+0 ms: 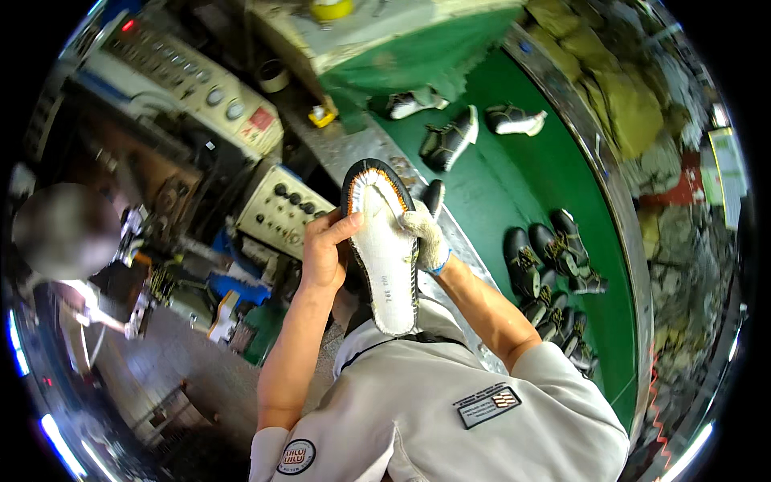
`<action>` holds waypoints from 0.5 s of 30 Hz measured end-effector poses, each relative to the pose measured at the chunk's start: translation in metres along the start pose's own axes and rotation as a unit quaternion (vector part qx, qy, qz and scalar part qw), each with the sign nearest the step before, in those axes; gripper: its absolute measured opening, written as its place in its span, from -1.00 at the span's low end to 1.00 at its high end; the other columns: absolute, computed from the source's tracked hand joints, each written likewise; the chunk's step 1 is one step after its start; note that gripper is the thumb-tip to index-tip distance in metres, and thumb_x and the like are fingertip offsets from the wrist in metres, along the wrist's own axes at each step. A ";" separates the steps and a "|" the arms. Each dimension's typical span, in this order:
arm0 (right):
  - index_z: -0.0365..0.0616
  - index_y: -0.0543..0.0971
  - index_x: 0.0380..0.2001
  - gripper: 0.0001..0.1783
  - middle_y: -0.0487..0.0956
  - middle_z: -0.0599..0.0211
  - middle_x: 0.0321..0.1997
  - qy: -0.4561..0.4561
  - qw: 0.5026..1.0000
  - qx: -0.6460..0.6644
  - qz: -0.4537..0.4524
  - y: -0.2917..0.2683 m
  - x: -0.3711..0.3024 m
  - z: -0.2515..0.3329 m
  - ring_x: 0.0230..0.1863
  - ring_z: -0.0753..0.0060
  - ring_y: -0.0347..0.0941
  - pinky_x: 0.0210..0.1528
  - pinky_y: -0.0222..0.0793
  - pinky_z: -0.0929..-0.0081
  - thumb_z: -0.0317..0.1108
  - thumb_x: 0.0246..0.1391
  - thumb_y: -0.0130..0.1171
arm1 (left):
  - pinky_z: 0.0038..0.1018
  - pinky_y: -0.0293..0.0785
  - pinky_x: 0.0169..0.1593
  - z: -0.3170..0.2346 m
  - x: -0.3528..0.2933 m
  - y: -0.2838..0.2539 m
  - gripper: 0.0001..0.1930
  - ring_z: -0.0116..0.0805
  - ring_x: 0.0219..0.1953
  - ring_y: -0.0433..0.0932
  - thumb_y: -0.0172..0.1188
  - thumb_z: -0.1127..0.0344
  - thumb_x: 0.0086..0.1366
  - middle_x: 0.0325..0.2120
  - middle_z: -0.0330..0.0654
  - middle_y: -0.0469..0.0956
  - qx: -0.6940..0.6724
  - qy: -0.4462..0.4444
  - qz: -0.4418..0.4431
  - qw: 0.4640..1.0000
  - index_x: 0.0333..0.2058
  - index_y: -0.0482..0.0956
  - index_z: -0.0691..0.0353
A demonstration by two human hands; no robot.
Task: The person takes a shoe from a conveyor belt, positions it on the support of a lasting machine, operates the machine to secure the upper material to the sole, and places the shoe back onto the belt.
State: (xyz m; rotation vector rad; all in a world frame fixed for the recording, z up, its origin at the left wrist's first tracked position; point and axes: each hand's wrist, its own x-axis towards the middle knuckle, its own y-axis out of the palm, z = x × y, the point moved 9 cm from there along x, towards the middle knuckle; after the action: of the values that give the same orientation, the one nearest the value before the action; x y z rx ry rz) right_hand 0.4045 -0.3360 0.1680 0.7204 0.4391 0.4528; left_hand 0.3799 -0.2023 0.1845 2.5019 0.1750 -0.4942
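Between my two hands is a black shoe upper (381, 241), held bottom up so its white insole faces me. An orange-brown band runs round the inside of its toe edge, and the toe points away from me. My bare left hand (324, 245) is closed on the left side, with the thumb across the edge. On the right, my right hand (427, 235), in a pale knit glove, grips the other side near the toe. Part of another dark shoe (434, 197) shows just beyond the glove.
On the green conveyor belt (498, 177) at the right lie several black shoes (454, 138), with more grouped nearer (526, 261). At the left stand a machine control panel (193, 88) and a smaller knob box (285, 205). A metal ledge (353, 149) edges the belt.
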 end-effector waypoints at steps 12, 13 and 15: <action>-0.32 0.50 0.20 0.08 0.65 -0.13 0.03 0.285 0.599 -0.707 -0.247 -0.384 0.011 0.127 0.06 -0.04 0.60 0.11 0.46 0.20 0.46 -0.10 0.27 | -0.48 0.48 0.13 0.089 0.039 -0.041 -0.65 -0.34 -0.01 0.62 0.31 0.38 0.34 -0.08 -0.02 0.67 0.329 -0.075 -0.105 0.935 0.02 0.58 0.48; -0.37 0.40 0.27 0.19 0.61 -0.17 0.09 0.243 0.598 -0.702 -0.300 -0.412 0.025 0.123 0.12 -0.06 0.57 0.14 0.45 0.20 0.49 -0.14 0.29 | -0.49 0.48 0.11 0.093 0.036 -0.049 -0.66 -0.35 -0.02 0.63 0.31 0.37 0.35 -0.09 -0.03 0.67 0.333 -0.087 -0.116 0.932 0.02 0.59 0.47; -0.43 0.18 0.39 0.35 0.47 -0.25 0.27 0.224 0.640 -0.653 -0.339 -0.436 0.068 0.107 0.30 -0.09 0.43 0.29 0.34 0.22 0.50 -0.18 0.31 | -0.51 0.50 0.08 0.098 0.027 -0.066 -0.67 -0.37 -0.04 0.63 0.31 0.36 0.35 -0.11 -0.05 0.68 0.343 -0.104 -0.146 0.922 0.01 0.60 0.46</action>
State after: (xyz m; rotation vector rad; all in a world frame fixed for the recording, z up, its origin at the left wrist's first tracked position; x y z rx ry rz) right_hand 0.6211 -0.6451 -0.0837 -1.0173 0.6586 0.1158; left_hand 0.3590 -0.2029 0.0649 3.0854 0.3434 -1.0979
